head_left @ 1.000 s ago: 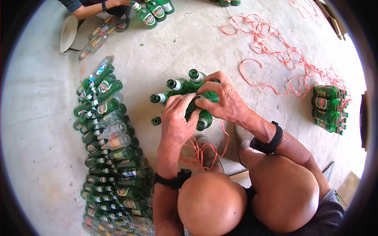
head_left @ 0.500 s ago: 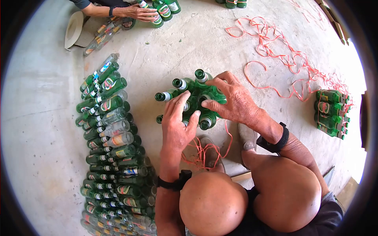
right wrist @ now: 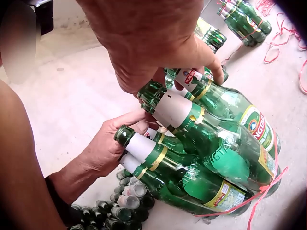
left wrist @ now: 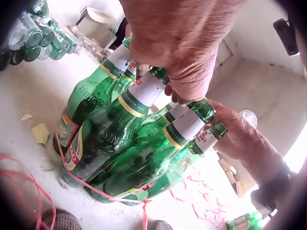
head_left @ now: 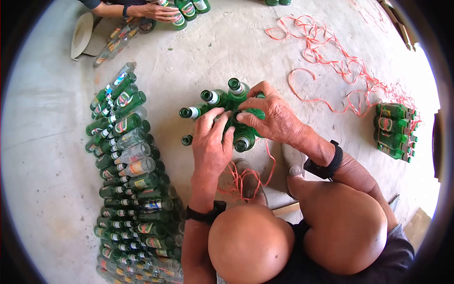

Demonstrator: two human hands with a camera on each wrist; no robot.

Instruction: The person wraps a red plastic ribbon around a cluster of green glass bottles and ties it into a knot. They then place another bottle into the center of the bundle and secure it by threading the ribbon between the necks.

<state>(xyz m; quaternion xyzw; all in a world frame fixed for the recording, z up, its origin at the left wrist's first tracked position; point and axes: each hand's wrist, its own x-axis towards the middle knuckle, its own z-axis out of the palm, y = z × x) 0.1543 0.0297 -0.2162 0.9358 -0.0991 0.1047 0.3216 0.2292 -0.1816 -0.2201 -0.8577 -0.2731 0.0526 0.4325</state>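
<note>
Several green beer bottles stand upright in a tight cluster on the floor between my feet. My left hand reaches over the near-left side, its fingers and thumb bent around necks in the middle. From the right, my right hand grips necks, thumb on an inner one and fingers around the outer side. Pale foil collars wrap the necks. Low around the bottles runs pink string, with a knot and a tail at the front. My palms hide some of the mouths in the wrist views.
Rows of bottles lie stacked on the left. A tied bottle bundle sits at the right, and loose pink string trails behind it. At the top left, another person's hand touches standing bottles near a straw hat.
My left fingers, spread above the bottles half a second ago, are now down among the necks. My right hand stays at its necks. The other person's hand has moved onto the far bottles.
</note>
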